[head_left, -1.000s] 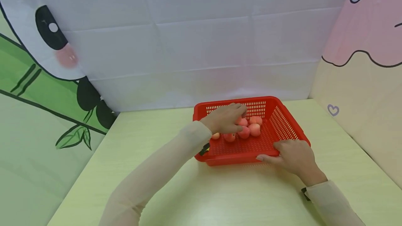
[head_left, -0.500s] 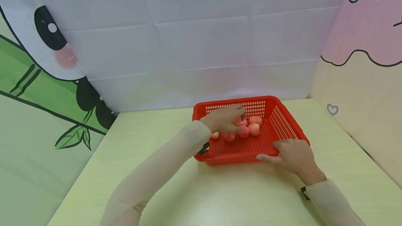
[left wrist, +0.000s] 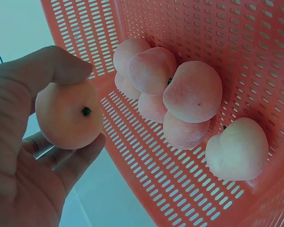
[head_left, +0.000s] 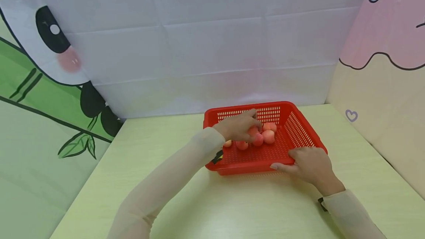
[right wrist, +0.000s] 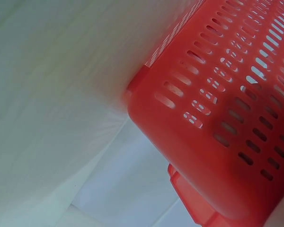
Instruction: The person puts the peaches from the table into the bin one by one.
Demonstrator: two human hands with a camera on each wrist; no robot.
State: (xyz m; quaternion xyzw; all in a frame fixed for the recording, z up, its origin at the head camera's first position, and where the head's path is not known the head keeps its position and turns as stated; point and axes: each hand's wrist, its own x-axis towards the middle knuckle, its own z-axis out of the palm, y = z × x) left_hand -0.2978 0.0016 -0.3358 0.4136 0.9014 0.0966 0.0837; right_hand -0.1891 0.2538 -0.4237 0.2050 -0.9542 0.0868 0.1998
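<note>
Left grip (left wrist: 23, 156) clasps round fuzzy peach (left wrist: 68, 120) | right grip (head_left: 308, 165) grasps slotted plastic basket (head_left: 299, 128)

The basket (head_left: 300, 130) is smooth red plastic, slightly glossy, pierced with rows of slots. The peaches (left wrist: 191, 92) have a matt, velvety skin with a soft blush. The surface (head_left: 232, 202) looks like pale laminate with faint wood grain. Creased cloth (head_left: 212, 47) hangs behind.

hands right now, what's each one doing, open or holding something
Left hand: holding a peach between thumb and fingers, above the red basket.
Right hand: on the basket's near rim, fingers over the edge; whether it grips cannot be told.
</note>
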